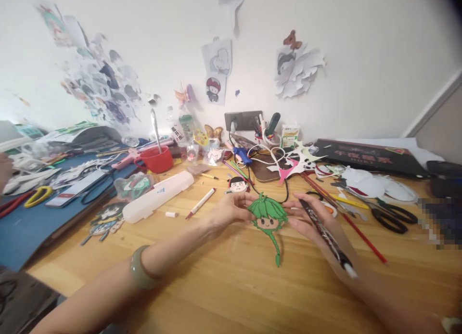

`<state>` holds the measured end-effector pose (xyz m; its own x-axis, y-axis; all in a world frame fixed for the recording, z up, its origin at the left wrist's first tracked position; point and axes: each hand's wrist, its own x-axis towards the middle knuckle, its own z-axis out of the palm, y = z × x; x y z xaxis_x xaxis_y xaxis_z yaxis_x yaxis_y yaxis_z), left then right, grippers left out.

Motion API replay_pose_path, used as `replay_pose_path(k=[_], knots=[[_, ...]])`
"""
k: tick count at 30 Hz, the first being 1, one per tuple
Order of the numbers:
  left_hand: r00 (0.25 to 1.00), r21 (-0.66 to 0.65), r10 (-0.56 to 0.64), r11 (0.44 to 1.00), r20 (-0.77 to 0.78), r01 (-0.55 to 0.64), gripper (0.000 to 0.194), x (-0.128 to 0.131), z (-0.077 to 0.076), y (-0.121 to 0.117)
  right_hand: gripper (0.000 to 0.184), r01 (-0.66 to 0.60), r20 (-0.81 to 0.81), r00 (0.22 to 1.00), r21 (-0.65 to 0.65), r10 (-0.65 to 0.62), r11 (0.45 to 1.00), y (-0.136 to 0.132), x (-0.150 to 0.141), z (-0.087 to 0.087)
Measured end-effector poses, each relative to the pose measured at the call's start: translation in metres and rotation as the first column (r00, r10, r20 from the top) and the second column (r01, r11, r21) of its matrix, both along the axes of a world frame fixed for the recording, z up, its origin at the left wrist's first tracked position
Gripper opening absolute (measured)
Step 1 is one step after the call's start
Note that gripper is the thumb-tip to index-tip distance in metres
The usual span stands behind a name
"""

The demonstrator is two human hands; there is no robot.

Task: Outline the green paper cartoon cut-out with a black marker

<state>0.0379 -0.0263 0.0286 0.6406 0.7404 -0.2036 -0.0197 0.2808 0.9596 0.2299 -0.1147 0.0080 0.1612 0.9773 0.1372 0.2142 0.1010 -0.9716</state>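
Observation:
A paper cutout of a green-haired cartoon head, with a long green braid hanging down, is held just above the wooden table. My left hand pinches its left edge between thumb and fingers. On the cutout's other side, my right hand has its fingertips at the right edge. A black patterned pen with a whitish end lies across that hand, tucked at the thumb and index finger. Beyond my left hand lies a black-haired cartoon face cutout. An uncapped red-and-white marker rests to the left, near its white cap.
A white pencil case and a red mug with a spoon stand left. Black scissors, a red pencil and paper scraps lie right. A blue glue gun with its cord sits at the back.

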Motion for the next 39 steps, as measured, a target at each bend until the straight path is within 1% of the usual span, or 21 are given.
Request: replay_pose_path(k=[2, 4, 7, 10, 14, 20, 23, 27, 30, 33, 36, 39], knots=[[0.999, -0.002, 0.015, 1.0, 0.047, -0.015, 0.039, 0.003, 0.001, 0.007, 0.039, 0.024, -0.134, 0.991, -0.022, -0.027, 0.999, 0.001, 0.002, 0.001], [0.995, -0.004, 0.027, 1.0, 0.093, -0.027, 0.041, 0.007, 0.001, 0.012, 0.038, -0.019, -0.258, 0.966, -0.051, 0.005, 0.999, 0.0, 0.001, 0.003], [0.989, -0.01, 0.032, 0.999, 0.141, -0.031, 0.041, 0.014, 0.001, 0.014, 0.035, -0.044, -0.304, 0.952, -0.051, 0.026, 0.998, -0.003, -0.004, 0.008], [0.987, -0.021, 0.039, 0.999, 0.157, -0.036, 0.039, 0.021, 0.001, 0.012, 0.032, 0.006, -0.294, 0.956, -0.046, -0.02, 0.999, -0.005, -0.005, 0.012], [0.984, -0.036, 0.05, 0.998, 0.169, -0.044, 0.036, 0.029, 0.001, 0.006, 0.025, 0.079, -0.211, 0.973, -0.057, -0.089, 0.995, -0.006, -0.002, 0.013], [0.984, -0.111, 0.005, 0.994, 0.177, 0.015, 0.044, 0.039, -0.007, -0.008, 0.027, 0.212, -0.204, 0.956, -0.02, -0.212, 0.977, -0.005, 0.0, 0.015], [0.982, -0.136, 0.009, 0.991, 0.189, 0.017, 0.037, 0.044, -0.013, -0.015, 0.026, 0.234, -0.198, 0.953, 0.011, -0.227, 0.972, -0.006, -0.001, 0.016], [0.978, -0.138, 0.049, 0.99, 0.205, -0.021, 0.025, 0.05, -0.018, -0.017, 0.026, 0.233, -0.18, 0.958, 0.035, -0.223, 0.972, -0.006, -0.003, 0.016], [0.974, -0.117, 0.086, 0.991, 0.212, -0.062, 0.018, 0.052, -0.02, -0.012, 0.029, 0.216, -0.207, 0.957, 0.033, -0.205, 0.976, -0.004, -0.001, 0.015], [0.968, -0.073, 0.144, 0.989, 0.205, -0.132, 0.011, 0.052, -0.021, 0.0, 0.033, 0.228, -0.216, 0.952, 0.024, -0.217, 0.973, -0.002, 0.005, 0.012], [0.96, -0.034, 0.202, 0.979, 0.196, -0.199, 0.018, 0.047, -0.02, 0.016, 0.033, 0.243, -0.194, 0.952, 0.016, -0.235, 0.97, -0.001, 0.01, 0.009], [0.953, -0.017, 0.238, 0.971, 0.188, -0.239, 0.024, 0.041, -0.017, 0.03, 0.031, 0.218, -0.142, 0.966, 0.013, -0.214, 0.976, -0.001, 0.011, 0.008]])
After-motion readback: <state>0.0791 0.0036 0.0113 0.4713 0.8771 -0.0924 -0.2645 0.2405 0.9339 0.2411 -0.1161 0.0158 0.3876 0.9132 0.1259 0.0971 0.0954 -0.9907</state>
